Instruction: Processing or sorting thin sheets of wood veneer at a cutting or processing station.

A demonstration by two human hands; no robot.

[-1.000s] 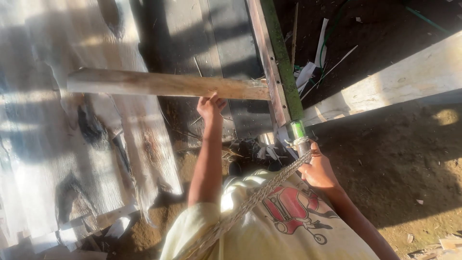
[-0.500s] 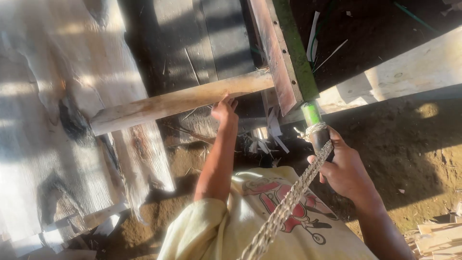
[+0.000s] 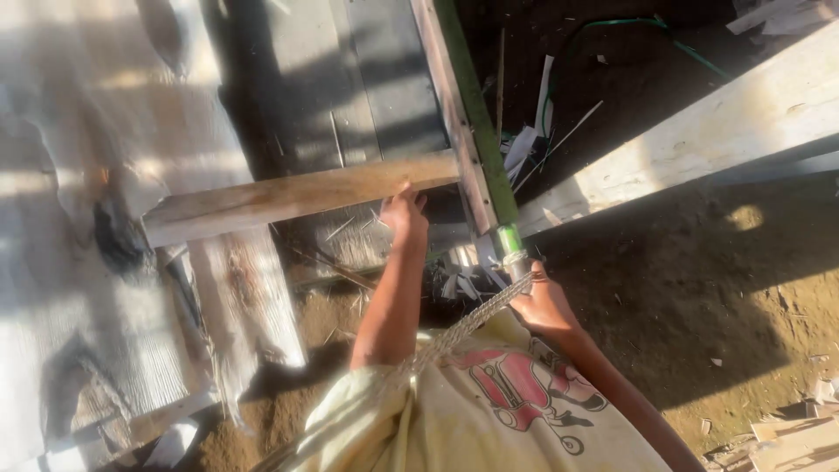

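— Left hand (image 3: 405,214)?
— Raised against the lower edge of the wooden plank (image 3: 297,197), fingers curled onto it, thumb side up.
— Right hand (image 3: 540,301)?
— Closed around the base of the green pole (image 3: 476,114), just under its pale band, a braided rope (image 3: 468,323) running from there down across the yellow shirt (image 3: 489,411).
— Plank's position?
— Slanting crosswise, right end touching the upright board (image 3: 446,105) beside the pole, over dirt ground (image 3: 743,288).
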